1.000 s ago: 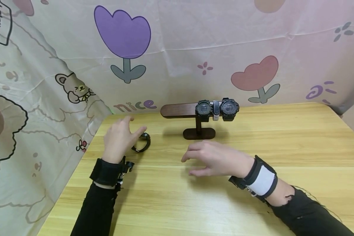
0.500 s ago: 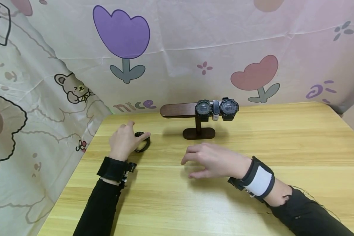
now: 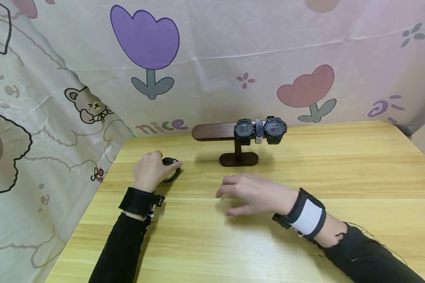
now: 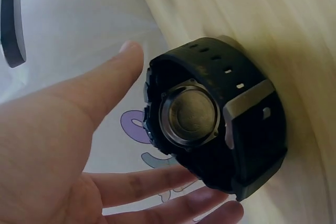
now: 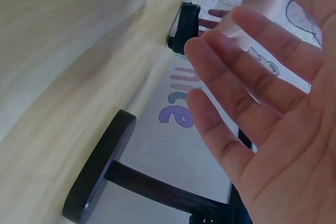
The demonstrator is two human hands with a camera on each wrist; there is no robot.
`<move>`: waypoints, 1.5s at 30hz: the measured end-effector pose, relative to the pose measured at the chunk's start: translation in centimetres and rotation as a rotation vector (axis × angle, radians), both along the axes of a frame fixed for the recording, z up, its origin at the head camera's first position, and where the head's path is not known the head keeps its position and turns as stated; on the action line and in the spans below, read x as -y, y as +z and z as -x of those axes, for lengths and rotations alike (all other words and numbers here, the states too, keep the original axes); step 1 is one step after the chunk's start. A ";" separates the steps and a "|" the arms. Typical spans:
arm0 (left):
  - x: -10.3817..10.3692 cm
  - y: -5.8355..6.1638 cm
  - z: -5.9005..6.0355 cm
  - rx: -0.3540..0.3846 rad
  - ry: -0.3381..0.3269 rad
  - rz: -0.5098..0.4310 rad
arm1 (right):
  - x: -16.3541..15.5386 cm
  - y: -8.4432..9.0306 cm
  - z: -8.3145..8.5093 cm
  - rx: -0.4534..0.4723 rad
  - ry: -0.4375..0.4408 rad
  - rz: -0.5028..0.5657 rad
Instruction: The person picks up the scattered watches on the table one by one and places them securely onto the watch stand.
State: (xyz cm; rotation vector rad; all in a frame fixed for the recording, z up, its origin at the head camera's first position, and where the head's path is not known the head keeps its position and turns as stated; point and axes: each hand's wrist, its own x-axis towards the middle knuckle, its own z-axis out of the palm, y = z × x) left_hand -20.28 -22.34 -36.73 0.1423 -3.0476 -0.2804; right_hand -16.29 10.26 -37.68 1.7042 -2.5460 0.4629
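A black digital-style wristwatch (image 3: 177, 173) with its strap buckled into a loop stands on the table at the left. My left hand (image 3: 149, 169) is around it, thumb and fingers spread to either side. In the left wrist view the watch's round metal case back (image 4: 190, 115) faces the camera; the straight thumb is near one end of the case, and the fingers reach along its lower side, partly hidden behind it. My right hand (image 3: 253, 193) hovers over the middle of the table, fingers loosely bent and holding nothing, in front of a dark wooden watch stand (image 3: 212, 132).
On the stand's right half sit two chunky black watches (image 3: 274, 127) with a slim grey-and-white band (image 3: 259, 131) between them. The stand's oval base (image 3: 239, 159) rests near the back of the wooden table (image 3: 304, 165). A printed cloth (image 3: 219, 31) hangs behind and at the left.
My left hand has moved right and down onto the watch, its thumb now across the watch's near side. The right hand has shifted only slightly; the stand has not moved.
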 end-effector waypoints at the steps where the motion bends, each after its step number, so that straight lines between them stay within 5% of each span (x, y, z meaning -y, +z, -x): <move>1: 0.0 -0.1 0.0 0.002 0.002 0.001 | 0.0 0.0 0.0 0.006 -0.005 -0.003; 25: 0.0 -0.6 0.4 0.029 0.036 -0.021 | 0.0 -0.3 0.0 0.070 -0.046 -0.033; 45: 0.0 0.2 0.3 -0.248 -0.110 -0.135 | -0.2 -0.4 0.1 0.078 -0.056 -0.027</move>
